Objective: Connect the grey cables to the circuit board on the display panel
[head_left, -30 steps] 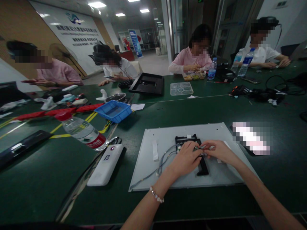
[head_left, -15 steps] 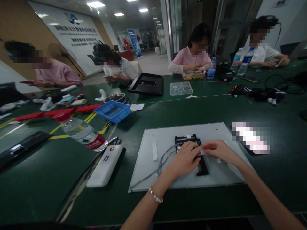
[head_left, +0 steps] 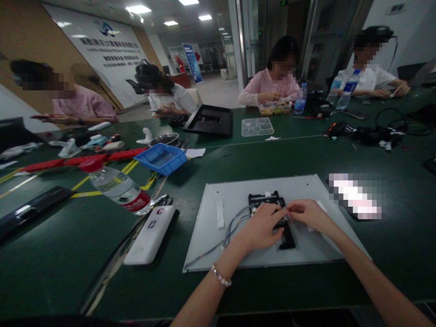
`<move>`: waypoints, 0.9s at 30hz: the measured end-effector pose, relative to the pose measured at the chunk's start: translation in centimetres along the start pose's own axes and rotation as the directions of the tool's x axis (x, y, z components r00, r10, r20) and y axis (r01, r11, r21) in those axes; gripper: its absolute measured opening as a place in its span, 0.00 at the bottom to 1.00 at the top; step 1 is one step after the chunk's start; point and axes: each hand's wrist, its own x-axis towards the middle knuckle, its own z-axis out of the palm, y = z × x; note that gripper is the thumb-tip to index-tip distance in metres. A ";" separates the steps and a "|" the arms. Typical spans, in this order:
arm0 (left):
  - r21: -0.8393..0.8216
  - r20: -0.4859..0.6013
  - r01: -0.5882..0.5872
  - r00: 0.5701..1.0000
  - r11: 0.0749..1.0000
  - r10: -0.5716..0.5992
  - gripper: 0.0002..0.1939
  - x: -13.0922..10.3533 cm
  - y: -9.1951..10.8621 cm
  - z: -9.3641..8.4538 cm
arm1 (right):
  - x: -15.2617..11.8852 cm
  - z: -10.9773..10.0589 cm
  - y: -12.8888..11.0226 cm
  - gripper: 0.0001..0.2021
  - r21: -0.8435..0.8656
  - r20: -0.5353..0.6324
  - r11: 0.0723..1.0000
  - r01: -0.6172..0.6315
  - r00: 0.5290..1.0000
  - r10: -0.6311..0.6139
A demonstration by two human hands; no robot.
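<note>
A flat white panel lies on the green table in front of me. On it sits a black plastic frame with a circuit board, partly hidden under my hands. My left hand rests over the board, fingers extended and lying across it. At the frame's right edge, my right hand has thumb and fingertips pinched together, close to the left fingertips. Whatever small piece is in the pinch cannot be made out. Grey cables run from the board across the panel. A white tape strip is stuck on its left side.
Left of the panel are a white power bank, a tilted water bottle and a blue basket. A phone lies to the right. Farther back are a black tray, a clear lid and several seated people.
Both hands stay in nearly the same place over the board. My right hand has shifted slightly; the view has moved a little.
</note>
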 end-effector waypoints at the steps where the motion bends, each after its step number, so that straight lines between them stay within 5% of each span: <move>1: 0.003 -0.001 -0.002 1.000 1.000 0.002 0.23 0.0 0.0 0.0 | 0.0 0.0 0.0 0.08 0.006 0.003 1.000 0.001 1.000 -0.001; 16: 0.074 -0.003 -0.010 1.000 0.997 0.010 0.16 0.1 0.3 0.2 | 0.1 0.1 0.0 0.07 0.020 -0.006 0.999 -0.026 1.000 0.027; 27: 0.163 -0.001 -0.027 1.000 0.986 0.028 0.16 0.2 0.4 0.2 | -0.2 -0.2 -0.9 0.08 -0.111 -0.042 0.990 0.090 0.995 -0.096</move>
